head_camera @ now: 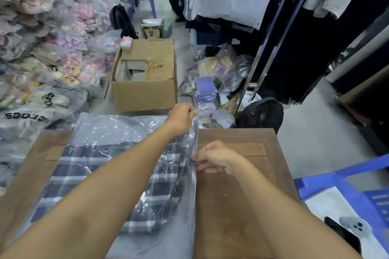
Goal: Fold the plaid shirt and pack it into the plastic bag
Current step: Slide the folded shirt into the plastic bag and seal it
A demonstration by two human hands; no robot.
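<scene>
While stock crowds the room, left hand (181, 119) and right hand (212, 159) pinch the crinkled plastic bag (109, 130) holding the plaid shirt (84, 166) on a scuffed wooden table (235, 195).

folded navy-white plaid shirt (88, 176) lies flat inside clear plastic bag (117, 128) on brown tabletop (235, 195).

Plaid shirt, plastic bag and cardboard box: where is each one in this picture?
plaid shirt (69, 171), head view, on its checked cloth inside the bag.
plastic bag (109, 130), head view, on its clear far part beyond the shirt.
cardboard box (144, 95), head view, on its near wall.
</scene>
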